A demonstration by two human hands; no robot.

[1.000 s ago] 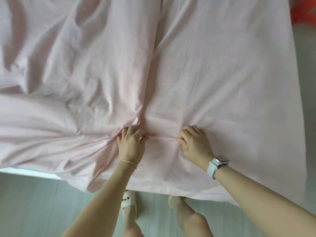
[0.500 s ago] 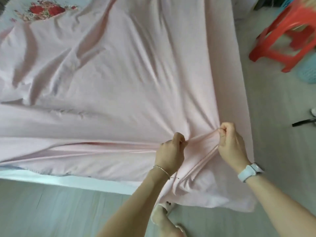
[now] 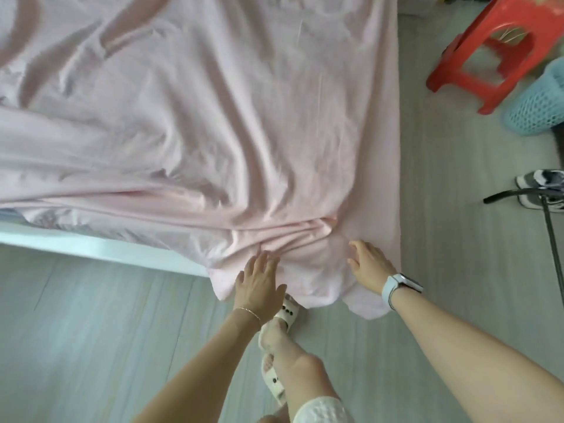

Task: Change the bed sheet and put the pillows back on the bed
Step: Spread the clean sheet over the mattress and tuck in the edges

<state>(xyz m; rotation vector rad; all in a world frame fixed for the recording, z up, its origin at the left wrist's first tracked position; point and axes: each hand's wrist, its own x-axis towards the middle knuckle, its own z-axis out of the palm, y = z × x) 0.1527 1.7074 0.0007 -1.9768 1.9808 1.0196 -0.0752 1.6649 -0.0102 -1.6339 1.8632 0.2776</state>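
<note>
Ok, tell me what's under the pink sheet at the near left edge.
Under the pink sheet, a white bed edge and a strip of patterned fabric show at the left. Everything else beneath is covered.

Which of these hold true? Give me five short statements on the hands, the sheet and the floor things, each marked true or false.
1. Both hands are open with fingers spread: left hand, right hand. True.
2. The pink sheet lies smooth and flat all over. False: it is wrinkled and bunched near the hands.
3. A red stool stands on the floor beside the bed. True.
4. The watch is on the left wrist. False: it is on the right wrist; the left wears a thin bracelet.
5. A pillow lies on the sheet. False: none shows.
</note>
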